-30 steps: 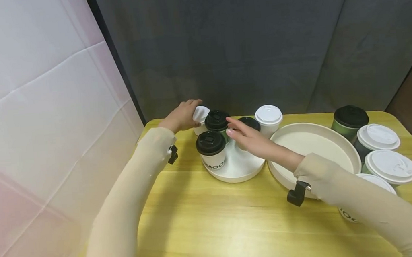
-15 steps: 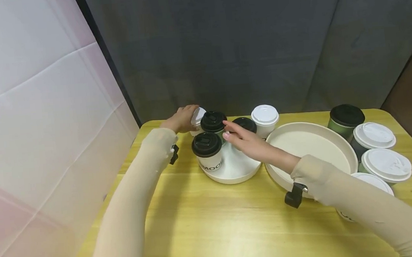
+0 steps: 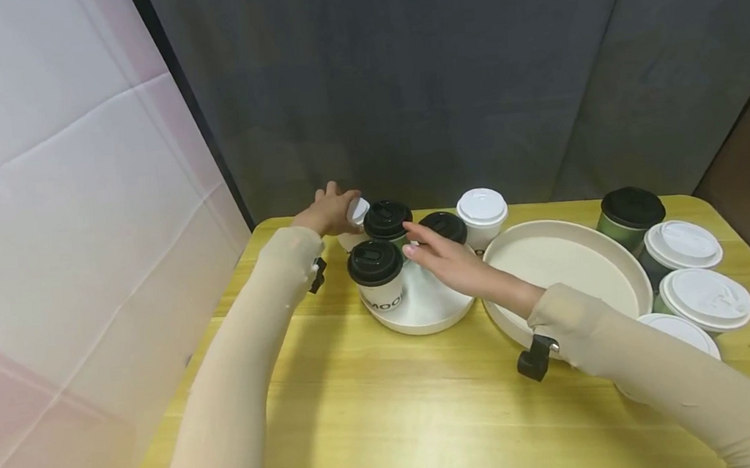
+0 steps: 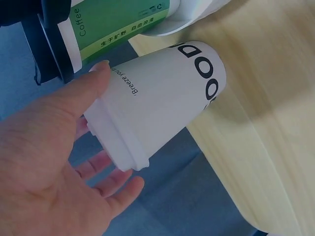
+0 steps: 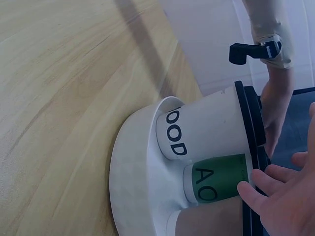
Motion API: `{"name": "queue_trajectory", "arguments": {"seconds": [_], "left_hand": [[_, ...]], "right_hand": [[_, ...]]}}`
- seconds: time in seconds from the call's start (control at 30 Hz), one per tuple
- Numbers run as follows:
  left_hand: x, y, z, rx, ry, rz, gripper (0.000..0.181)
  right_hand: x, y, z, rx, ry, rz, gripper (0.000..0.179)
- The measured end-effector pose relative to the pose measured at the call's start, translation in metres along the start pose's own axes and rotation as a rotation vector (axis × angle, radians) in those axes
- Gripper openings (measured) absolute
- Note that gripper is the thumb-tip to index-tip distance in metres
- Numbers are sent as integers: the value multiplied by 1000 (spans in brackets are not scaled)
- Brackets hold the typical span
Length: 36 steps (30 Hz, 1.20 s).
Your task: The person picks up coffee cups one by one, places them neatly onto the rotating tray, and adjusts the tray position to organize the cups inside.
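My left hand [image 3: 327, 212] is at the back left, around a white-lidded paper cup [image 4: 157, 93]. The left wrist view shows the thumb along the cup's side and the other fingers spread loosely behind its lid. That cup stands on the wood just outside the small white round tray [image 3: 429, 310]. My right hand [image 3: 446, 258] reaches over this tray with straight fingers, the tips beside a green cup [image 5: 219, 179] with a black lid. On the tray also stand a white black-lidded cup [image 3: 378, 278] and another black-lidded cup [image 3: 446, 227], partly hidden.
A larger cream round tray [image 3: 563, 270] lies to the right. Another white-lidded cup [image 3: 482, 214] stands behind, between the trays. Several lidded cups, including a green one [image 3: 631, 217], line the table's right side. A dark curtain [image 3: 402, 77] hangs behind the table.
The left hand's fingers have lifted and spread beside the white-lidded cup. My right hand stays nearly in place. The head view has shifted slightly.
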<state>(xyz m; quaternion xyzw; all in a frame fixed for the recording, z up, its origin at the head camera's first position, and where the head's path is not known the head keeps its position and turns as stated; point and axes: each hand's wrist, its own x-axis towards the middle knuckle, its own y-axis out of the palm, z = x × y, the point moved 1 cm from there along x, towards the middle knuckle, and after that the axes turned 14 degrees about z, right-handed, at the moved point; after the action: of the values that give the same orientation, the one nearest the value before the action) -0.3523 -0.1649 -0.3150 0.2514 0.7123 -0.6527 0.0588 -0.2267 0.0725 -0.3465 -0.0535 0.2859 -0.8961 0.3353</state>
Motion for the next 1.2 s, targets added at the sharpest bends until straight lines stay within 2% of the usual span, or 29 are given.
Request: {"name": "queue_trajectory", "arguments": {"seconds": [0.1, 0.13, 0.17, 0.37, 0.4, 0.53, 0.7, 1.0, 1.2], "left_hand": [[1, 0, 1, -19, -5, 2, 79], [0, 0, 1, -13, -5, 0, 79], [7, 2, 7, 11, 11, -13, 81], [4, 2, 9, 72, 10, -6, 81], [-4, -1, 4, 66, -6, 5, 79], [-10, -8, 7, 84, -18, -15, 79], [-22, -23, 10, 75, -22, -31, 78], [-52, -57, 6, 67, 5, -78, 76], [-73, -73, 2, 93, 9, -70, 78]], "right_hand": [[0, 1, 0, 6, -3, 2, 63], [0, 1, 0, 7, -3, 2, 62], [0, 1, -1, 5, -4, 1, 62], [2, 3, 0, 14, -17, 8, 61], [2, 4, 0, 15, -18, 10, 61], [3, 4, 3, 7, -17, 12, 61], [4, 4, 5, 5, -24, 13, 63], [8, 4, 11, 0, -51, 13, 68], [11, 3, 13, 5, -71, 15, 74]]}}
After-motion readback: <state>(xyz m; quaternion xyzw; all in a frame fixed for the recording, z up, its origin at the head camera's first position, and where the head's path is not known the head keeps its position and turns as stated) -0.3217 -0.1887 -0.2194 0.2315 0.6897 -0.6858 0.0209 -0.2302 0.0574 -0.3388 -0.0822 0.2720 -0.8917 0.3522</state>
